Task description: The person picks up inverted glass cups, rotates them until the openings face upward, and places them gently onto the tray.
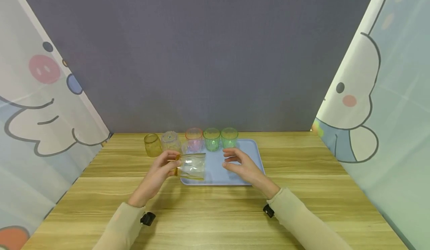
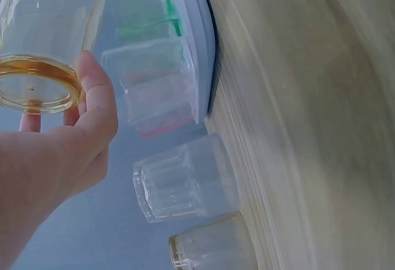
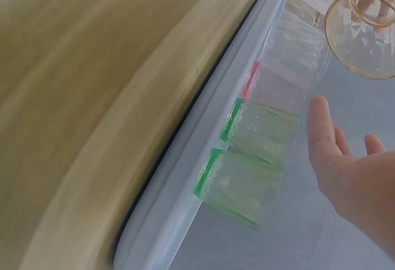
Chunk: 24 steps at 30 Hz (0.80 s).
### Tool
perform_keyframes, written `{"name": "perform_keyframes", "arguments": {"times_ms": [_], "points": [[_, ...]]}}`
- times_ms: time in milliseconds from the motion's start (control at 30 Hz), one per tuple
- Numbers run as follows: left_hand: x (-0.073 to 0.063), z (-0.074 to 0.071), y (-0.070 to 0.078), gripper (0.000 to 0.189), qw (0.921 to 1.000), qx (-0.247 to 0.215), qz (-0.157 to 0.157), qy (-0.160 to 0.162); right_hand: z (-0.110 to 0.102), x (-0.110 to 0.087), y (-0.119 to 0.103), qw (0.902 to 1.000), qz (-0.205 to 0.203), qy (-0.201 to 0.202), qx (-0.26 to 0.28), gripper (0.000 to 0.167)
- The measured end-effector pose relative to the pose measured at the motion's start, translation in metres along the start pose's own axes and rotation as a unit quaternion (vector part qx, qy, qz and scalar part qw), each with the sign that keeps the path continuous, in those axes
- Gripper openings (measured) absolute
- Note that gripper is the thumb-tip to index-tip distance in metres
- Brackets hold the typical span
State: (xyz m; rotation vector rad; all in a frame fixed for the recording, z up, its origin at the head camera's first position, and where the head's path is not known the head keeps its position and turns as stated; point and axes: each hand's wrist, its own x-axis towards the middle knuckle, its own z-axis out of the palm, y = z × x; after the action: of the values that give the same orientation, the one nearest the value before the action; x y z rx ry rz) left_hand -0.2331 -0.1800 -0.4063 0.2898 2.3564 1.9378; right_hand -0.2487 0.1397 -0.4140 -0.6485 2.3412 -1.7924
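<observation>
My left hand [image 1: 156, 175] grips an amber-tinted glass [image 1: 193, 166] by its base end. The glass lies sideways in the air over the left part of the pale blue tray [image 1: 221, 167], its mouth toward the right hand. My right hand [image 1: 243, 166] hovers above the tray's right part, fingers loosely bent and apart, nothing in them. At the tray's back stand a pink glass [image 1: 194, 141] and two green glasses, one in the middle [image 1: 212, 139] and one to the right [image 1: 230, 138]. In the left wrist view, the held glass's amber base [image 2: 40, 84] faces the camera.
Left of the tray, a clear glass [image 1: 170, 142] stands upside down on the wooden table [image 1: 215, 212]. Beside it is another amber glass [image 1: 152, 145]. A grey panel [image 1: 208, 55] rises behind the table, with patterned curtains [image 1: 386, 93] at both sides.
</observation>
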Motion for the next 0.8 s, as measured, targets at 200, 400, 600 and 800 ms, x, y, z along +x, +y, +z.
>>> {"name": "perform_keyframes", "arguments": {"times_ms": [200,400,600,800], "points": [[0.002,0.005,0.001,0.041,0.9999,-0.015,0.002,-0.005,0.003,0.000,0.003,0.9998,-0.013,0.004,0.012,0.053],[0.004,0.012,0.000,0.040,0.9995,-0.029,0.004,-0.014,0.006,-0.002,0.004,0.9997,-0.017,0.015,0.013,0.050],[0.006,0.018,-0.002,0.042,0.9991,-0.039,0.000,-0.016,0.008,-0.004,0.004,0.9994,-0.018,0.019,0.022,0.051],[0.009,0.024,-0.005,0.041,0.9988,-0.047,-0.007,-0.013,0.010,-0.006,0.007,0.9993,-0.014,0.018,0.030,0.055]]}}
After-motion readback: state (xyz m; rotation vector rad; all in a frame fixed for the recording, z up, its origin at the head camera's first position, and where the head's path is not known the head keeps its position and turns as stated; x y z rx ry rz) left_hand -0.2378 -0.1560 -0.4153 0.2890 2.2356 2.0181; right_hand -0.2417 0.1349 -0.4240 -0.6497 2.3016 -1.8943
